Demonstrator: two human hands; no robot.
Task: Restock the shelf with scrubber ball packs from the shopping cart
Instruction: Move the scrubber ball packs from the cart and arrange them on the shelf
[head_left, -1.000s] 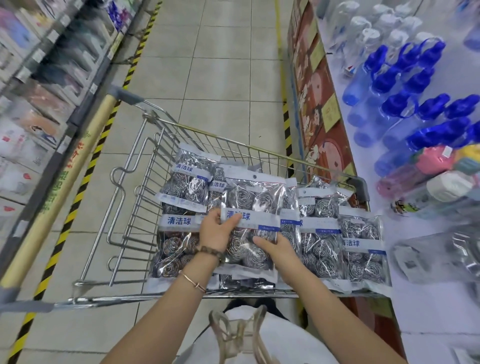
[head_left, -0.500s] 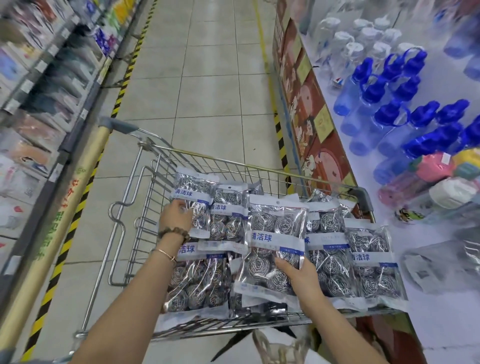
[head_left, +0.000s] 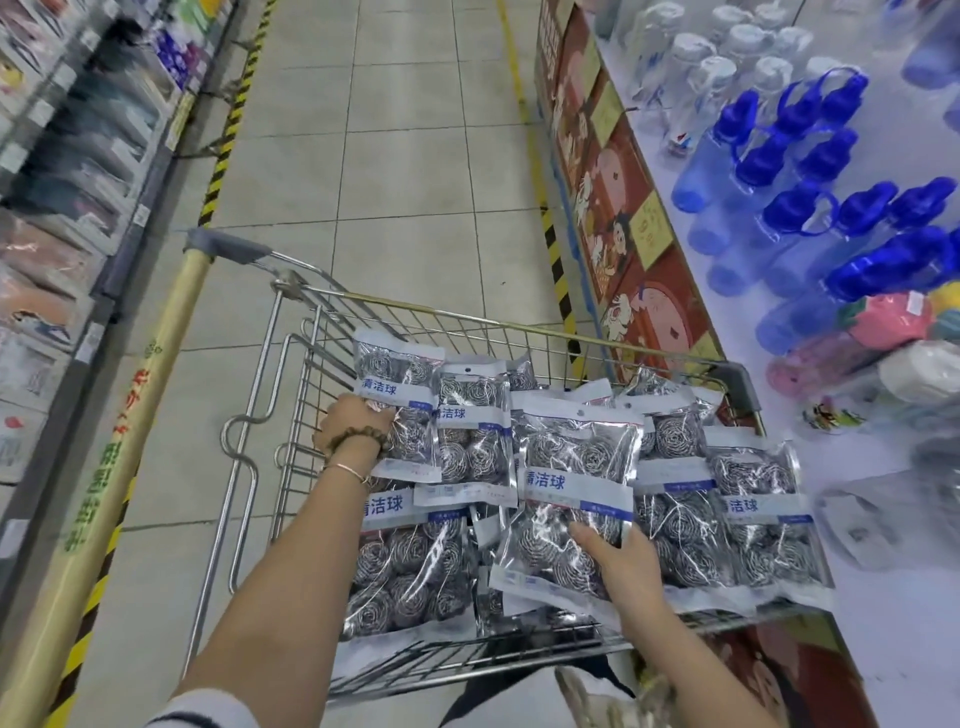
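Several clear packs of steel scrubber balls with blue-and-white labels fill the wire shopping cart (head_left: 291, 374). My right hand (head_left: 621, 564) grips the lower part of one scrubber pack (head_left: 576, 467), which is raised a little above the pile. At the cart's far-left corner my left hand (head_left: 353, 421) holds the left edge of another scrubber pack (head_left: 400, 384). More packs (head_left: 753, 514) lie flat on the right side of the cart. The white shelf (head_left: 893, 639) runs along the right.
Blue-capped bottles (head_left: 810, 208) and clear bottles (head_left: 727, 57) crowd the shelf further along, with a clear plastic bag (head_left: 872, 519) nearer me. Shelves of packaged goods (head_left: 67, 171) line the left. The tiled aisle floor (head_left: 405, 156) stretches ahead, edged with yellow-black hazard tape.
My left hand let go of the middle pack and moved to the far-left pack. My right hand lifted its pack up and rightward. The view swung toward the shelf.
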